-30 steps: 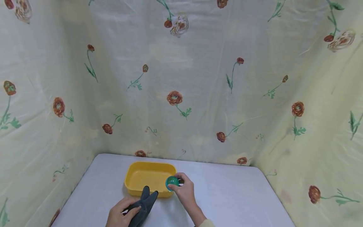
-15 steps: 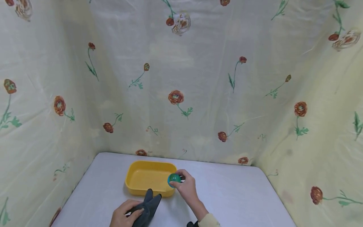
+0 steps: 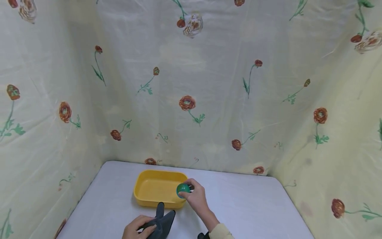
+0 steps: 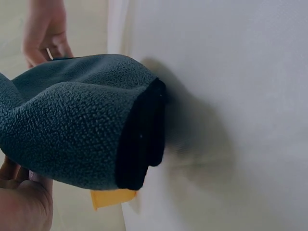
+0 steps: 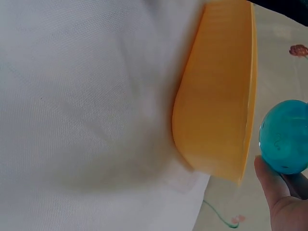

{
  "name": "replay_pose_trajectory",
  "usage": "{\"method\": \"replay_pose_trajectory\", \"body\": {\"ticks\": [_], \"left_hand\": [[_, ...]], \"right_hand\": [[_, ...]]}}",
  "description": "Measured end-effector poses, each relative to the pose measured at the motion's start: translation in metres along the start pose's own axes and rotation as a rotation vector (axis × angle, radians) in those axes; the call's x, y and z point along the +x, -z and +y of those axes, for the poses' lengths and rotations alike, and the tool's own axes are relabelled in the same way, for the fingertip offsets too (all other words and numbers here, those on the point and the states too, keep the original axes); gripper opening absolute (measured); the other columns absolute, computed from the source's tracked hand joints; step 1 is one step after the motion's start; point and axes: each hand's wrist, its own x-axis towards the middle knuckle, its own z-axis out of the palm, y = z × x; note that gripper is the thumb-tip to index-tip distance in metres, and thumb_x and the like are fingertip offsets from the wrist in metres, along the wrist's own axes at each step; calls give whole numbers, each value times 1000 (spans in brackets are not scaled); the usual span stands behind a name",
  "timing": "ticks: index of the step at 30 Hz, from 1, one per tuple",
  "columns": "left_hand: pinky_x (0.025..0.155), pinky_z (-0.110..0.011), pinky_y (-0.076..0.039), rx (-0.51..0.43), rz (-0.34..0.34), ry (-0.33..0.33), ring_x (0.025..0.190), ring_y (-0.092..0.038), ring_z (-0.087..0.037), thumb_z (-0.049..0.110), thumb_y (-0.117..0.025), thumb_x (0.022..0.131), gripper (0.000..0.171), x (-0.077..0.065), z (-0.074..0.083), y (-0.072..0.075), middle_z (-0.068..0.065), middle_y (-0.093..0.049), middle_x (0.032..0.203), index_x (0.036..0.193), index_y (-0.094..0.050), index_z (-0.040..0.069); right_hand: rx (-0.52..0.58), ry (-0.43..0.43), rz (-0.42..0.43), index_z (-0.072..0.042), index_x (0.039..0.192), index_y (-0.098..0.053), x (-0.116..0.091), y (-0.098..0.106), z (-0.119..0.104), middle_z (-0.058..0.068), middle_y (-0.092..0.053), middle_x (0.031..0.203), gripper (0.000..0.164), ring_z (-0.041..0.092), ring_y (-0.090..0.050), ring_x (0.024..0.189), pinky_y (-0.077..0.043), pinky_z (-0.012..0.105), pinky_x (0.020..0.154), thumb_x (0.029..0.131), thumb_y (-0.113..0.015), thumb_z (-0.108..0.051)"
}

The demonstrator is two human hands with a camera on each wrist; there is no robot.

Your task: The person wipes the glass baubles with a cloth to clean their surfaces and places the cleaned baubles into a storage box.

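My left hand [image 3: 137,227] pinches a dark grey fleecy cloth [image 3: 163,224] with black edging, bunched and held in front of the yellow tub. Its thumb and fingers show at the lower left of the left wrist view, below the draped cloth [image 4: 77,130]. At the tub's right end, my right hand [image 3: 197,197] holds a shiny ball [image 3: 182,189] between thumb and fingers. The ball looks green from above and teal in the right wrist view, where the thumb lies against its underside. Part of the ball is cut off by that view's edge.
The yellow tub [image 3: 150,202], rectangular with rounded corners, stands on the white-covered table [image 3: 244,205] near its back edge. A flower-printed curtain [image 3: 215,99] surrounds the table at the back and sides. A small black object [image 3: 203,236] shows beside the right sleeve.
The left hand has moved to the right with the cloth, whose tips now point further right. The right hand has lifted the ball slightly and turned it a little. The head view has shifted slightly.
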Motion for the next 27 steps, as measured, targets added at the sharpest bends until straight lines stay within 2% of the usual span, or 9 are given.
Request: {"method": "replay_pose_trajectory", "body": {"ticks": [3, 9, 14, 19, 23, 27], "left_hand": [[77, -27, -56, -5, -1, -10, 87, -64, -9, 25, -80, 82, 16, -1, -4, -2, 3, -70, 92, 97, -76, 19], [75, -27, -54, -8, -15, 7, 86, -63, -10, 25, -80, 82, 17, -3, 0, -6, 3, -70, 92, 97, -76, 18], [76, -30, -51, -3, -82, 38, 85, -60, -13, 32, -79, 83, 20, -3, -3, -8, 2, -69, 94, 99, -76, 20], [74, -24, -49, -11, -133, -35, 84, -61, -12, 36, -76, 85, 23, -3, -13, -11, 3, -68, 92, 100, -76, 20], [72, -17, -48, -15, -110, -110, 83, -63, -9, 36, -76, 85, 21, -4, -18, -15, 6, -69, 90, 99, -77, 20], [74, -17, -48, -6, -78, -143, 82, -62, -2, 33, -78, 83, 18, -4, -22, -20, 8, -70, 90, 97, -77, 21]], "right_hand": [[-6, -1, -3, -12, 109, -66, 0, 0, 1, 7, -68, 106, 39, 19, -61, 96, -57, 36, 84, 75, -85, -14], [-28, 0, -13, -12, 109, -66, 1, 0, 4, 6, -68, 106, 39, 19, -61, 95, -58, 34, 84, 76, -85, -15], [-38, -8, -25, -13, 109, -66, 1, 0, 5, 6, -68, 105, 38, 18, -61, 93, -57, 29, 80, 76, -85, -16], [-32, -9, -35, -12, 110, -66, 2, -1, 6, 7, -67, 105, 38, 18, -61, 93, -57, 29, 80, 77, -84, -16], [-32, -16, -42, -12, 110, -66, 2, -2, 6, 6, -67, 105, 38, 18, -60, 93, -57, 29, 81, 77, -84, -17], [-28, -30, -48, -14, 109, -66, 4, -4, 7, 5, -67, 105, 37, 18, -60, 94, -57, 30, 82, 77, -84, -17]]}}
